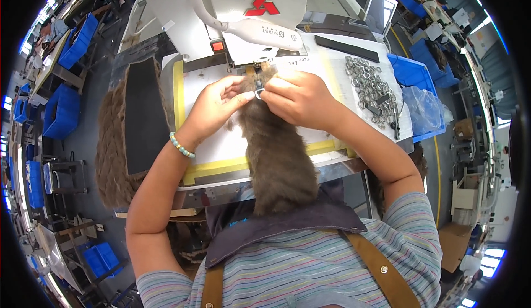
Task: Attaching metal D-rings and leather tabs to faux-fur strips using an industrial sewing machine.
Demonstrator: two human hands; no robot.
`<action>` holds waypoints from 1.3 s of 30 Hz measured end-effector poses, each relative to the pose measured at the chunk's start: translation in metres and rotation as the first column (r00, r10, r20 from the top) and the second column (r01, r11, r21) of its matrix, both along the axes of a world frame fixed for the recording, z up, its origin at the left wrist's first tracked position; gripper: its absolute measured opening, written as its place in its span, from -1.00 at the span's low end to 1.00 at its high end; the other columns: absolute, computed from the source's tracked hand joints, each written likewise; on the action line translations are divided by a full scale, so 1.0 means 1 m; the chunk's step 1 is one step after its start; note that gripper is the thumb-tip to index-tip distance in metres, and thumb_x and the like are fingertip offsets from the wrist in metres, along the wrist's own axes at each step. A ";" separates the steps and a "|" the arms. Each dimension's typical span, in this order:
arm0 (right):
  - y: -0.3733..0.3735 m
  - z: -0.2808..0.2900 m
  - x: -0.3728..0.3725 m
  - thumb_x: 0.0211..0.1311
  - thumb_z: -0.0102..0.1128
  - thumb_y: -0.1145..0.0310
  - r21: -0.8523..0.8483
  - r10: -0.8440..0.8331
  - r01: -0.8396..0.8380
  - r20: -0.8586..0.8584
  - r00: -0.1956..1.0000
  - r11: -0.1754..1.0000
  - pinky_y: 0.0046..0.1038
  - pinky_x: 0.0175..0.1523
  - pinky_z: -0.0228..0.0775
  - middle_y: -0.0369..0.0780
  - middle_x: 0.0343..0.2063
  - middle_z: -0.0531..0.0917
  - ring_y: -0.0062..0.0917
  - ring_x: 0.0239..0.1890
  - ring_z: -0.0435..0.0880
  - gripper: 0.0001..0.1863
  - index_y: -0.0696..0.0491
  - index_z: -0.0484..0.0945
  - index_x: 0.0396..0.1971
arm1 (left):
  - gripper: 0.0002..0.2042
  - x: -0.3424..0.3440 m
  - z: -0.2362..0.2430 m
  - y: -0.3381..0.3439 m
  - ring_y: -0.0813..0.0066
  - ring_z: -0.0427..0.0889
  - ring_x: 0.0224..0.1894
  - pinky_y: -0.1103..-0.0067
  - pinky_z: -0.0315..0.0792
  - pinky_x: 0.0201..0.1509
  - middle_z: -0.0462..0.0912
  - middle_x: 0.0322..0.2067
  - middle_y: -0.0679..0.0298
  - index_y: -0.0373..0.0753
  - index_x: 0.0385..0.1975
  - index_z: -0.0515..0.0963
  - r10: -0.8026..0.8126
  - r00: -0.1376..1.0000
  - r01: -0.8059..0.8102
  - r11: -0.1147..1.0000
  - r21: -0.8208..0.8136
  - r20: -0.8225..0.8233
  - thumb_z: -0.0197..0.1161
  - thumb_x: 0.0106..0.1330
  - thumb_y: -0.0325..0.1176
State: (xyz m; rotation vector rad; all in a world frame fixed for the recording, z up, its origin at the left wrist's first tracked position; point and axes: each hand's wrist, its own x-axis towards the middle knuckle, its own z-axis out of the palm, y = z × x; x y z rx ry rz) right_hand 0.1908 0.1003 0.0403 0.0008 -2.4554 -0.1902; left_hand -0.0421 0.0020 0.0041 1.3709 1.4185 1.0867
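A long strip of grey-brown fur (279, 169) hangs from under the head of a white sewing machine (199, 20) down across the work surface to my apron. My right hand (293, 95) pinches a small metal ring (258, 93) on the fur's narrow upper end, just below the machine's presser area. My left hand (221, 103) is closed at the same spot from the left, thumb reaching to the ring; whether it grips the ring or only the fur around it is hard to tell. A beaded bracelet circles my left wrist.
Fur pieces (110, 142) with black backing lie at left. At right are several metal rings (365, 78), a black bar (345, 48), a blue bin (406, 67) holding plastic bags and a small screen (378, 10). Blue crates (61, 109) and benches line the workshop.
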 end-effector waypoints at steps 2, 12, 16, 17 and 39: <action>-0.005 0.002 0.008 0.11 0.44 0.38 -0.003 0.013 -0.013 -0.040 0.999 1.000 -0.41 -0.27 0.56 -0.35 -0.29 0.68 -0.46 -0.29 0.70 -0.84 0.00 0.71 -0.29 | -0.63 0.005 0.014 -0.001 0.64 0.66 0.13 0.60 0.54 0.28 0.71 0.15 0.27 -0.40 0.29 0.52 -0.135 0.947 0.159 0.986 -0.059 0.290 0.31 0.54 -0.48; 0.005 0.007 0.025 0.48 0.34 0.07 -0.759 -0.223 0.234 0.120 0.967 0.607 -0.39 -0.23 0.48 -0.21 -0.50 0.58 -0.39 -0.38 0.64 -0.58 0.14 0.64 -0.42 | -0.65 0.006 0.018 -0.004 0.55 0.66 0.21 0.54 0.51 0.38 0.72 0.15 0.23 -0.40 0.27 0.55 -0.142 0.903 0.151 0.988 0.010 0.405 0.29 0.53 -0.55; -0.006 0.015 0.016 0.52 0.32 -0.02 -0.899 -0.073 0.385 0.378 0.923 0.209 -0.51 -0.11 0.47 -0.28 -0.44 0.72 -0.66 -0.31 0.61 -0.56 0.13 0.79 -0.20 | -0.61 0.011 0.021 -0.006 0.56 0.65 0.22 0.54 0.52 0.37 0.71 0.15 0.23 -0.36 0.29 0.50 -0.159 0.898 0.154 0.987 0.045 0.411 0.33 0.50 -0.55; -0.011 0.015 0.011 0.52 0.32 -0.02 -0.941 -0.035 0.338 0.337 0.941 0.025 -0.53 -0.08 0.48 -0.30 -0.38 0.78 -0.71 -0.27 0.62 -0.55 0.11 0.83 -0.10 | -0.60 0.014 0.021 -0.007 0.55 0.65 0.21 0.54 0.53 0.35 0.71 0.14 0.22 -0.35 0.28 0.49 -0.143 0.904 0.131 0.990 0.056 0.403 0.35 0.48 -0.57; -0.053 0.019 0.060 0.15 0.41 0.51 0.013 0.194 -0.193 -0.093 0.977 0.981 -0.40 -0.01 0.69 -0.22 -0.03 0.80 -0.37 -0.09 0.77 -0.75 0.04 0.80 -0.15 | -0.62 0.031 0.011 -0.021 0.13 0.69 -0.17 0.34 0.57 -0.11 0.73 -0.23 0.24 -0.26 -0.30 0.52 0.238 0.883 0.169 0.642 0.748 -0.404 0.17 -0.16 -0.80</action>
